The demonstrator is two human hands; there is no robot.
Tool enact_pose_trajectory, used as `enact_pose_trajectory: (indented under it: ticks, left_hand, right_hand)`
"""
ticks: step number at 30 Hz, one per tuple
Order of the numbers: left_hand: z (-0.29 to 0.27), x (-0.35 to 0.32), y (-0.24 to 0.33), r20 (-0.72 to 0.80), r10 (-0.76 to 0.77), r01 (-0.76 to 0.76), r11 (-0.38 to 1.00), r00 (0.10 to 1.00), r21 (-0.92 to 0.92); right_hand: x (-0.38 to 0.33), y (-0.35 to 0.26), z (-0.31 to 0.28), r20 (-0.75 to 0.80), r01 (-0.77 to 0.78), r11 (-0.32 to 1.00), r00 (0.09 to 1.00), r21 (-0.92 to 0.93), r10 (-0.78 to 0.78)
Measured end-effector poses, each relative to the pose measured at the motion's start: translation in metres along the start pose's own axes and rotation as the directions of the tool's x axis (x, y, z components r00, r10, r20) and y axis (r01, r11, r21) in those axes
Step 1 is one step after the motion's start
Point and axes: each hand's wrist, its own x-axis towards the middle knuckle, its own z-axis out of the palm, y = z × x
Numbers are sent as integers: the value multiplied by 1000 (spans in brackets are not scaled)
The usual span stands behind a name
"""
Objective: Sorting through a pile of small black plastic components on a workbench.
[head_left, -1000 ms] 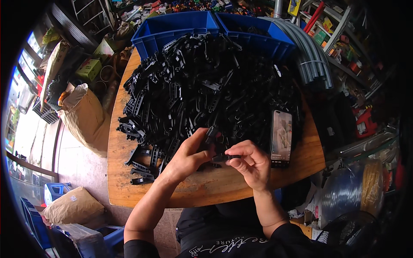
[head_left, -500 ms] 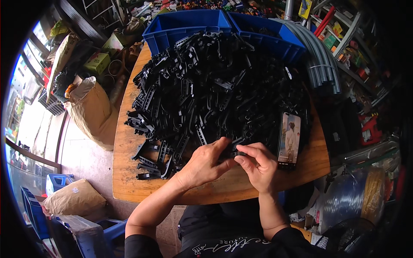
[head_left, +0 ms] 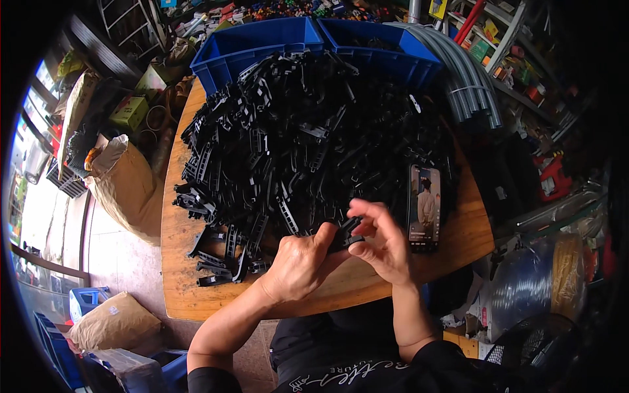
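Note:
My left hand [head_left: 303,263] is closed around a small black plastic part [head_left: 352,226], its thumb lying along the near end. The far end of the part sticks out toward my right hand [head_left: 385,247]. That hand's thumb and forefinger are spread around the end, apart from each other; whether the thumb touches it is hard to see. Just beyond both hands rises a large heap of black plastic parts [head_left: 288,144], many of them long and ladder-like. Fingers hide most of the held part's near side.
The heap covers much of a wooden table [head_left: 196,298]. Two blue bins, one left [head_left: 255,56] and one right [head_left: 393,59], stand at its far edge. A phone [head_left: 424,206] with a lit screen is propped at the right. Beside the table stands an open paper sack [head_left: 128,190].
My right forefinger and thumb have parted from their pinch, and more of the black part now shows. My left hand keeps its hold. The whole view has shifted slightly.

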Motion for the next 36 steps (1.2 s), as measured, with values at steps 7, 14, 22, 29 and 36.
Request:
enact_pose_trajectory:
  ticks: [7, 14, 22, 29, 36]
  left_hand:
    - [2, -8, 4, 17, -19, 22, 982, 1000, -188]
    - [10, -7, 4, -170, 139, -176, 958, 976, -228]
    - [-6, -4, 1, -206, 250, -289, 938, 946, -190]
    - [-10, 2, 1, -183, 154, -198, 946, 971, -257]
    - [-36, -5, -3, -257, -81, 70, 996, 963, -51]
  right_hand:
    - [-10, 5, -2, 196, -225, 941, 964, 254, 178]
    - [-14, -5, -5, 218, -202, 917, 967, 344, 131]
    - [11, -17, -13, 367, -20, 982, 929, 190, -52]
    - [26, -23, -13, 333, 155, 987, 929, 52, -163]
    - [84, -22, -16, 167, -46, 997, 984, -68, 57]
